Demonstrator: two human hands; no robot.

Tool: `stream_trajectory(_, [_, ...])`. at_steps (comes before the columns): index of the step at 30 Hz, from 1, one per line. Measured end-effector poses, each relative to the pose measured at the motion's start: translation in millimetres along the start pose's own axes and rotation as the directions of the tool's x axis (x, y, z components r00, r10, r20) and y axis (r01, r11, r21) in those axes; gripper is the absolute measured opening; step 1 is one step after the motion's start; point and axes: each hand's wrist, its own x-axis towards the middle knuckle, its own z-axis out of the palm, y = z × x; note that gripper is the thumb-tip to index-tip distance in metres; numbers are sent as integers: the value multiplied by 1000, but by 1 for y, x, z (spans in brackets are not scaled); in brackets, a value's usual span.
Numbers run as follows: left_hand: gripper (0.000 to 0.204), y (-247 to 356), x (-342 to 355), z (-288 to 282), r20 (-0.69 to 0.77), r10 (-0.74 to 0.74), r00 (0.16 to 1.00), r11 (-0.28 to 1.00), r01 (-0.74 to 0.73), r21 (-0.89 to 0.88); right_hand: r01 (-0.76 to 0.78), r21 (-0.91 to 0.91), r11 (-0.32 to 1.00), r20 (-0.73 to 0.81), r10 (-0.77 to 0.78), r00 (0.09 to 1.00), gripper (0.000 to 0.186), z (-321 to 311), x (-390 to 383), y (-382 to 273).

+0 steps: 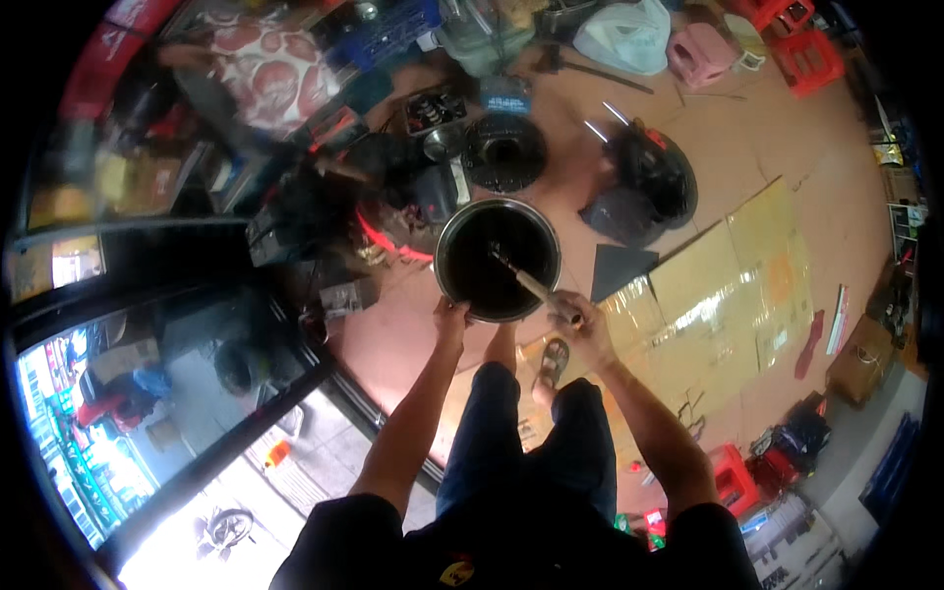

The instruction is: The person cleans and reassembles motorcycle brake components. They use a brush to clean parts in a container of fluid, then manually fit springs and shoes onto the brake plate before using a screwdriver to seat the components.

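Note:
A round metal bucket or pot [497,228] with a dark inside sits at the middle of the head view. My left hand [451,320] is closed on its lower left rim. My right hand [580,320] grips the light-coloured handle of a long tool [536,288], whose dark far end reaches into the bucket. Whether that end is in liquid, I cannot tell. Just beyond the bucket are a dark round object [524,167] with a hole and a small dark case [438,192].
Flattened cardboard [737,275] lies on the tiled floor at right. A black bag-like heap [649,187] is beyond it. A glass door [167,413] with a dark frame stands at lower left. Red plastic stools [806,59], boxes and assorted clutter line the edges.

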Motion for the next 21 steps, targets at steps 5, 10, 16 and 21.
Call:
stream_trajectory(5, [32, -15, 89, 6, -121, -134, 983, 975, 153, 163, 45, -191, 981, 10, -44, 999, 28, 14, 67, 35])
stream_trajectory(10, [29, -27, 188, 20, -134, -135, 982, 973, 157, 169, 177, -383, 907, 89, -154, 984, 34, 24, 153, 106])
stream_trajectory(16, [37, -57, 280, 47, -238, -115, 964, 987, 138, 80, 57, -396, 916, 146, 2, 989, 35, 20, 237, 168])
stream_trajectory(21, [38, -58, 342, 67, -227, -284, 932, 953, 301, 43, 87, -268, 959, 176, -40, 984, 30, 12, 295, 202])
